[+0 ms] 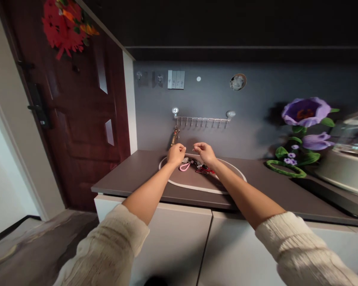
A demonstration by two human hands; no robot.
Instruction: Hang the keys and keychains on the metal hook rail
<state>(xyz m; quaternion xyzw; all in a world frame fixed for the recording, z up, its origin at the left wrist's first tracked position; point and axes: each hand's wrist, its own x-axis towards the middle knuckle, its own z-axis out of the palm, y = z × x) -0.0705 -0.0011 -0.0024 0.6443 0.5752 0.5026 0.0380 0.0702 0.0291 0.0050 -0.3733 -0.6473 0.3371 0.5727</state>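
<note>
Cream sleeves (109, 242) enter from below. Mid-frame on the table (131, 169), a pink loop (181, 169) looks light and soft, best taken by its rounded end. Above, left hand (176, 153) and right hand (205, 153) hover, fingertips drawn close (whether either grip holds anything, I cannot tell). Behind: a hooked rack (202, 119).

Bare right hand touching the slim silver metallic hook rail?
Apart. Head view shows smooth grey wall between the bare right hand and the slim silver metallic hook rail above.
</note>
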